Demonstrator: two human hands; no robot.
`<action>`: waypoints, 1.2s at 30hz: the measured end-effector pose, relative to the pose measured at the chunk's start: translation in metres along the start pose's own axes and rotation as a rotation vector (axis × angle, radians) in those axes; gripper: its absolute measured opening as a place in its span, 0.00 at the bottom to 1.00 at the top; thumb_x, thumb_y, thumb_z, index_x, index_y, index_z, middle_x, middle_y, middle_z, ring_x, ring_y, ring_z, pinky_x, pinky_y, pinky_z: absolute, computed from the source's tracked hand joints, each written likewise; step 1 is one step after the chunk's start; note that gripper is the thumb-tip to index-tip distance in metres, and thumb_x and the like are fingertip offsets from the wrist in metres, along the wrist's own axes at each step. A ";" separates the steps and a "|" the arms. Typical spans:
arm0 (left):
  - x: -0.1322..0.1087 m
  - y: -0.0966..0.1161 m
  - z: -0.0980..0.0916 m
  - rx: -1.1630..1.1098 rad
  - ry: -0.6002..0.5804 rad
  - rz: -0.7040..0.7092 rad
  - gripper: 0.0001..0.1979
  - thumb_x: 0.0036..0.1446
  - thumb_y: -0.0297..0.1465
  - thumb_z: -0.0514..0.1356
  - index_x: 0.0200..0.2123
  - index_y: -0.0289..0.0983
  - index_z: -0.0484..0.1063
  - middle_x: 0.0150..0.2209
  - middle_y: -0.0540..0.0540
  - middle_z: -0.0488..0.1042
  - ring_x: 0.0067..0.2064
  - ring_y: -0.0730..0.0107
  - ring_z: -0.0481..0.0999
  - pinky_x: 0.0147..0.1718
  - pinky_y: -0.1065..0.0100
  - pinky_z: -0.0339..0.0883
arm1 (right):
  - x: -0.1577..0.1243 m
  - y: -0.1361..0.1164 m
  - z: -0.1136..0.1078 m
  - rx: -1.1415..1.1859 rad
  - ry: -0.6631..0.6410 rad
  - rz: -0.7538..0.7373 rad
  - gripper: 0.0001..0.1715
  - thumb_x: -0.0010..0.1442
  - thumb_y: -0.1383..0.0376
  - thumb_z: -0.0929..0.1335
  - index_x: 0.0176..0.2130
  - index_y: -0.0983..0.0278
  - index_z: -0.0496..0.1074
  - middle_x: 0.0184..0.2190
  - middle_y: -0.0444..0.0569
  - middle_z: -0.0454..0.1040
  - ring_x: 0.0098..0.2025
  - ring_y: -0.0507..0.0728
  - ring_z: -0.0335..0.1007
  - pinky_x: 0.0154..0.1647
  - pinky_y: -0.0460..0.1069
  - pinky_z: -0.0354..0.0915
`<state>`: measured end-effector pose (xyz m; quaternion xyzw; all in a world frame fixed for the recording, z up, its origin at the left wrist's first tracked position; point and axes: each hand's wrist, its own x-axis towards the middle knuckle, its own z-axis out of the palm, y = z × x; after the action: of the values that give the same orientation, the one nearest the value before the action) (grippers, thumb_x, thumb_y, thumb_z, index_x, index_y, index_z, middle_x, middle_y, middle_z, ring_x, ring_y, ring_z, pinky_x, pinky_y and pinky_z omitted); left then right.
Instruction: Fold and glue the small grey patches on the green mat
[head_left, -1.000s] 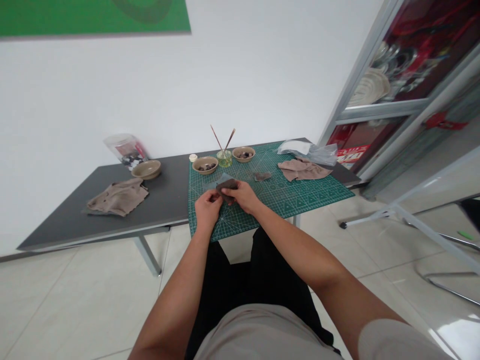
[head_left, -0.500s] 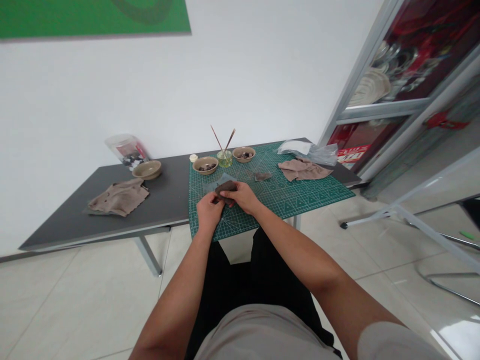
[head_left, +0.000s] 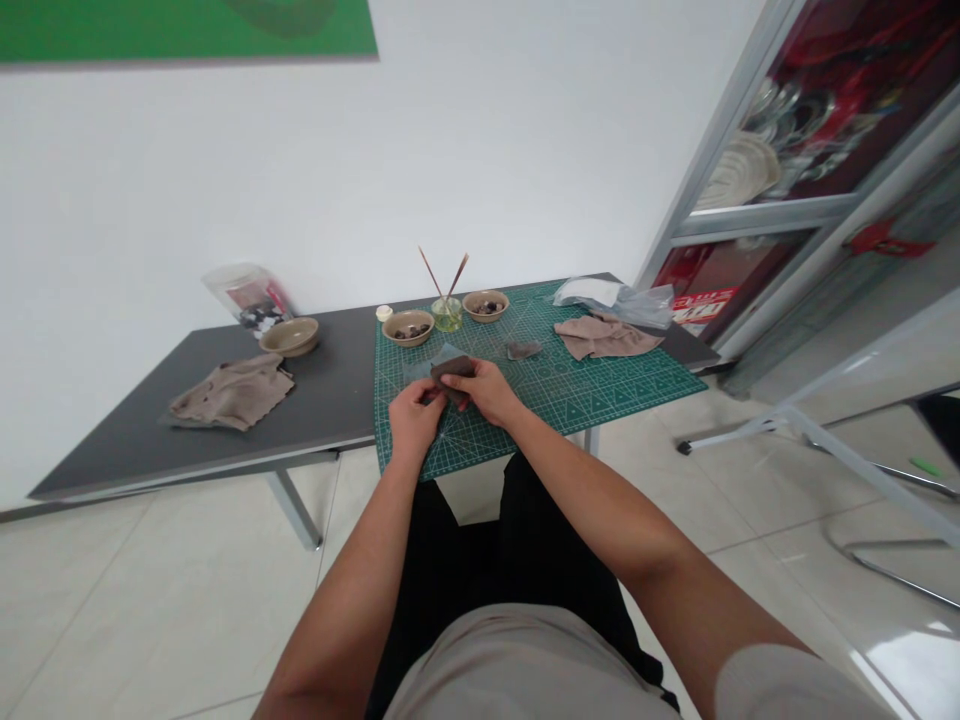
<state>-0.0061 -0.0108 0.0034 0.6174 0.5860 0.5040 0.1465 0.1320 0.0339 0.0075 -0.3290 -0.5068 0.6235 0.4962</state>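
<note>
Head view: left hand (head_left: 412,418) and right hand (head_left: 488,392) clenched on dark flat piece (head_left: 452,367), lower edge hidden, material unclear, above green cutting mat (head_left: 570,400).

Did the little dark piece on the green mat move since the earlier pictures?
No. The little dark piece sits just as far right of the glass jar as it did before.

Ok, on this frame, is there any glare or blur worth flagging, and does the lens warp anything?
Head view: bright glare on the floor tiles at lower right; wide-angle distortion slants the table edges; the left hand, right hand and dark block show no heavy motion blur; lighting looks soft and even.
</note>
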 end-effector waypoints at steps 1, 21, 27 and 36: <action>0.000 0.001 0.000 0.014 -0.015 0.006 0.06 0.52 0.32 0.61 0.31 0.38 0.78 0.29 0.49 0.78 0.31 0.69 0.75 0.35 0.69 0.67 | 0.000 0.000 0.000 -0.007 -0.016 0.004 0.24 0.42 0.55 0.78 0.34 0.66 0.72 0.25 0.43 0.74 0.21 0.49 0.66 0.16 0.43 0.62; 0.001 -0.003 0.003 -0.127 0.099 -0.088 0.10 0.51 0.36 0.63 0.35 0.36 0.77 0.32 0.47 0.79 0.33 0.68 0.77 0.37 0.67 0.70 | 0.007 0.000 -0.003 0.065 0.058 0.022 0.24 0.40 0.55 0.79 0.32 0.66 0.72 0.22 0.42 0.73 0.19 0.47 0.63 0.15 0.43 0.61; 0.007 -0.005 0.002 -0.319 0.096 -0.075 0.12 0.51 0.36 0.65 0.38 0.37 0.74 0.31 0.48 0.78 0.33 0.70 0.78 0.37 0.68 0.71 | 0.008 0.000 -0.005 0.184 0.076 0.035 0.26 0.39 0.56 0.79 0.36 0.66 0.74 0.27 0.44 0.76 0.22 0.48 0.67 0.17 0.43 0.65; 0.007 -0.007 0.003 -0.337 -0.052 -0.065 0.15 0.50 0.31 0.62 0.43 0.37 0.76 0.37 0.45 0.80 0.37 0.67 0.79 0.41 0.66 0.72 | 0.006 0.000 -0.008 0.189 0.029 0.013 0.26 0.42 0.54 0.78 0.37 0.65 0.73 0.28 0.43 0.76 0.22 0.49 0.68 0.17 0.43 0.66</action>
<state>-0.0092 -0.0016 -0.0002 0.5774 0.5091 0.5740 0.2792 0.1374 0.0423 0.0063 -0.2929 -0.4363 0.6668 0.5284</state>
